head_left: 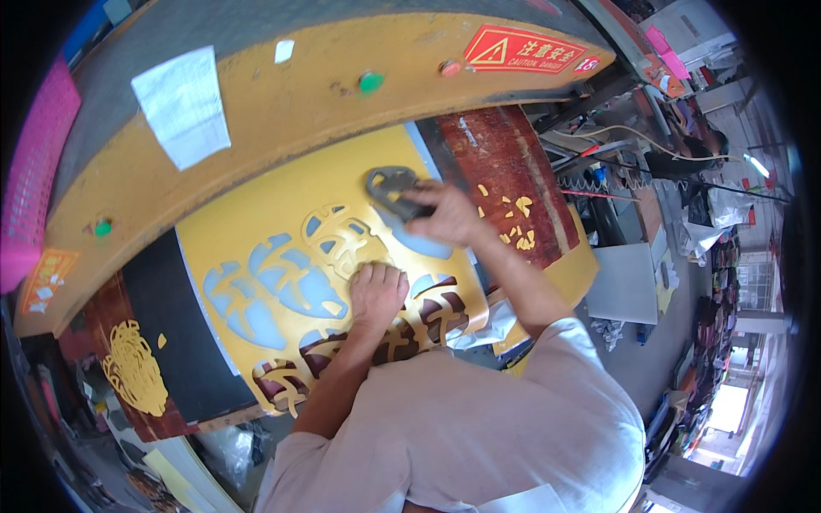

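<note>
A yellow sheet (256,209) lies on the work table under the machine's beam, with several shaped openings cut through it. My right hand (446,215) grips a dark cutting die (393,190) with holes in it, over the sheet's right part near a pale blue opening. My left hand (379,295) is closed, its bent fingers at the lower end of a yellow cut-out piece (329,229) that lies loose on the sheet. The fingertips are partly hidden, but they appear to hold that piece's edge.
An orange machine beam (316,98) with a green button (370,82) and a red button (450,67) spans the far side. Stacked yellow cut-outs (135,372) sit at left. Small yellow scraps (518,231) lie on the reddish board (505,154) at right. A pink basket (38,175) stands far left.
</note>
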Demonstrator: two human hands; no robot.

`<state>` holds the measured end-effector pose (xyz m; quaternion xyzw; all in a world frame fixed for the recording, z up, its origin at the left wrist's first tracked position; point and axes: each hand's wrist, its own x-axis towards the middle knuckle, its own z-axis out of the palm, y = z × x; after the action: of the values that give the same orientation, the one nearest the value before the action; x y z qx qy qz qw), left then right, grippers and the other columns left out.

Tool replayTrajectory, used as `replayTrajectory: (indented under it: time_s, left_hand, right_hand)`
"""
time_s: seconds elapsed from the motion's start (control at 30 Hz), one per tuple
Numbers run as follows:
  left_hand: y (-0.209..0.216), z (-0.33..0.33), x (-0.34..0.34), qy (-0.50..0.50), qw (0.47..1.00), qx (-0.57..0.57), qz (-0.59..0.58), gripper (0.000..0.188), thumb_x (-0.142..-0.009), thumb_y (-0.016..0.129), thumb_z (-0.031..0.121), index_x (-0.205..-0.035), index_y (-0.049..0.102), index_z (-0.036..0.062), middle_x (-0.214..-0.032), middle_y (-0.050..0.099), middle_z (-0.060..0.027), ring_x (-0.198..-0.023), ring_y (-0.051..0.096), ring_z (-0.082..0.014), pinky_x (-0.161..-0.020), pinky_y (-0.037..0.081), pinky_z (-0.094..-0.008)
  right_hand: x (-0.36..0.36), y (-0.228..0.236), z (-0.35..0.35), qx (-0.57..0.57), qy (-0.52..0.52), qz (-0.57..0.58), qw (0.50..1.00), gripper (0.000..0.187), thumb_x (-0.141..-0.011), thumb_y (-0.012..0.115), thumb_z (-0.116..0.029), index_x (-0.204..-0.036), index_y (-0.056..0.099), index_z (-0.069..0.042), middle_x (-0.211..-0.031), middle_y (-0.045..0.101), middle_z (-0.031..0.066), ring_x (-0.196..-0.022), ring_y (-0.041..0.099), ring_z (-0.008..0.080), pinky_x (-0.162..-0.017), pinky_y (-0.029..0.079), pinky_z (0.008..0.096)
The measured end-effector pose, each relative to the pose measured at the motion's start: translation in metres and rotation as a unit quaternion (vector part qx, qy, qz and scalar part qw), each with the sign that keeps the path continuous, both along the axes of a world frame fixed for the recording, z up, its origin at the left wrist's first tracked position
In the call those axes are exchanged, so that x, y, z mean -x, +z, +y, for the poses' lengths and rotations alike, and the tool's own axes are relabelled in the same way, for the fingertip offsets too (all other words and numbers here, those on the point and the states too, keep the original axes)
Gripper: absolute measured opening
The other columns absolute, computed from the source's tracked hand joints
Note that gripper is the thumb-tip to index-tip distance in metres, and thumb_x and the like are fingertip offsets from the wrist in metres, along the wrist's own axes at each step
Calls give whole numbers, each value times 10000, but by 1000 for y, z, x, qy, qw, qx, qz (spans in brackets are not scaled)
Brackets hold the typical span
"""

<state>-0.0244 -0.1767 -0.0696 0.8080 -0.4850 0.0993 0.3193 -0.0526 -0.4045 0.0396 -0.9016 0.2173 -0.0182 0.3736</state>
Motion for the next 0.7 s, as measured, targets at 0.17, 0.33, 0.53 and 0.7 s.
replayTrajectory:
  time_s: [0.17,0.33,0.53,0.7]
  left_hand:
    - [-6,6,12,11,1000,21,-15,151,-837,772,223,-790,657,137,-842,623,-54,-845,602,-277,-729,512,-429]
    - [-5,6,13,12,1000,21,-19,142,-833,768,220,-796,655,143,-845,632,-50,-847,605,-276,-738,512,-425]
    - [-2,3,9,20,999,25,-8,147,-837,758,229,-792,647,143,-839,628,-55,-852,607,-273,-744,510,-432]
    - [1,-1,10,25,999,42,-21,141,-835,750,216,-779,649,134,-825,624,-61,-835,607,-286,-737,514,-444]
  right_hand:
    - [7,78,-45,-161,-40,14,986,669,-776,884,-187,-1378,699,36,-1151,759,79,-1018,685,139,-953,546,295]
    - [60,137,-72,-172,-190,-182,949,663,-859,825,-296,-1426,664,6,-1168,753,103,-943,715,175,-826,583,316]
    - [151,98,-61,-601,-245,-379,659,765,-982,615,-581,-1492,526,-19,-1416,612,257,-1240,632,475,-944,613,570]
    - [197,-27,-37,-770,-387,-432,266,851,-939,647,-604,-1546,467,-36,-1493,477,299,-1311,494,493,-1024,575,549]
